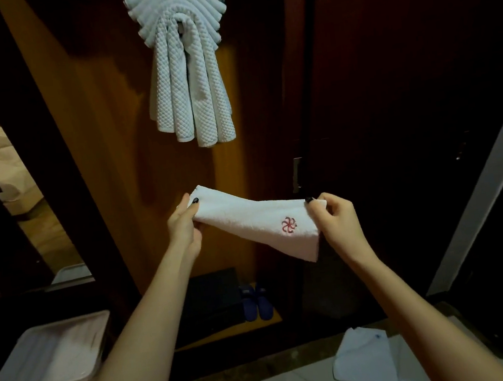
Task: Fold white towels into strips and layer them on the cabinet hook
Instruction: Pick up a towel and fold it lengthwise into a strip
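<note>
A white towel (257, 221) folded into a strip, with a red embroidered flower near its right end, is stretched between both hands in front of the wooden cabinet. My left hand (183, 227) pinches its left end. My right hand (334, 221) pinches the right end, where a corner hangs down. Above, several white waffle towels (186, 71) hang layered over the cabinet hook, whose tip is hidden by the cloth.
A white plastic bin (52, 360) holding white cloth stands at lower left. Dark blue slippers (257, 302) and a dark box (213, 299) sit on the cabinet floor. A white shirt (366, 363) lies at lower right. A dark cabinet door (392, 109) is at right.
</note>
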`<move>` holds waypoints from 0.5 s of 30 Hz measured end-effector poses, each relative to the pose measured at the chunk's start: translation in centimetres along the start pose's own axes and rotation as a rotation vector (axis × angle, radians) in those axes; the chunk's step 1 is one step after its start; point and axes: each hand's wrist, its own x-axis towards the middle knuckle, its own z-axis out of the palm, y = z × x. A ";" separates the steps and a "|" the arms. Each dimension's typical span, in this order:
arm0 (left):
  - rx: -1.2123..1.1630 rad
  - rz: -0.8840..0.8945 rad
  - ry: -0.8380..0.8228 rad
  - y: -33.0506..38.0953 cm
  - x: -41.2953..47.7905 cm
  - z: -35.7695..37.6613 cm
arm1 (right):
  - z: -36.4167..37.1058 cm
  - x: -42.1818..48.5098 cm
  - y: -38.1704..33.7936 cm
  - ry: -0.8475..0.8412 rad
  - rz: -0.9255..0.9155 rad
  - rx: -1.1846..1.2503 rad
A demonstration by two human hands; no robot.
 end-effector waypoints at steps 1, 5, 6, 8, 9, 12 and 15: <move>-0.001 0.005 -0.020 0.2 0.0 0.0 | -0.1 0.0 0.5 -0.004 0.048 0.005; 0.073 0.071 -0.079 1.5 0.1 0.0 | -0.9 -0.2 2.4 -0.253 0.293 0.072; 0.122 0.102 -0.077 1.8 0.1 0.1 | -1.2 -0.2 2.7 -0.362 0.344 0.116; 0.225 0.167 -0.083 2.4 0.1 0.5 | -1.6 -0.3 2.8 -0.587 0.390 0.170; 0.256 0.197 -0.100 2.6 0.1 0.7 | -1.6 -0.6 2.7 -0.690 0.404 0.198; 0.280 0.247 -0.163 3.4 0.1 1.5 | -1.0 -1.4 2.5 -0.747 0.426 0.267; 0.243 0.277 -0.195 4.5 0.2 2.5 | 0.7 -2.6 2.3 -0.520 0.541 0.556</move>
